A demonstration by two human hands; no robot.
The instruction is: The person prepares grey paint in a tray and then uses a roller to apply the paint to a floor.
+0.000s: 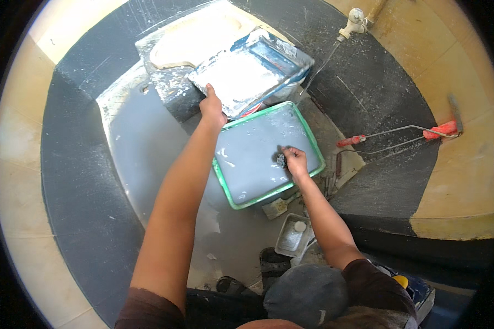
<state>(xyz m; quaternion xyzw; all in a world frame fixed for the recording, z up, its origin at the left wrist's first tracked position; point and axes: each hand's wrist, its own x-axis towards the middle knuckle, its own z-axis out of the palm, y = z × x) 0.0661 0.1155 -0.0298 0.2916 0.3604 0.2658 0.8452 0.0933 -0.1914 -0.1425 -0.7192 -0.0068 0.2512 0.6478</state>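
Note:
My left hand (213, 108) is closed on the near left edge of a paint tray (241, 77), thumb on top. The tray is blue, thickly smeared with white paint, and tilted at the far side of a green-rimmed basin (319, 147). Cloudy grey water fills the basin. Over its right part, my right hand (295, 163) pinches a dark, shiny scouring pad (281, 160) close to the water's surface. A tap (355, 23) on the far right wall lets down a thin stream of water behind the tray.
A paint roller (442, 130) with red parts leans at the right, near another red handle (351, 141). A flat brush (280, 206) and small metal tray (292, 236) lie nearer me. Beyond the left hand stands a pale, stained board (203, 33). Grey water covers the left floor (142, 131).

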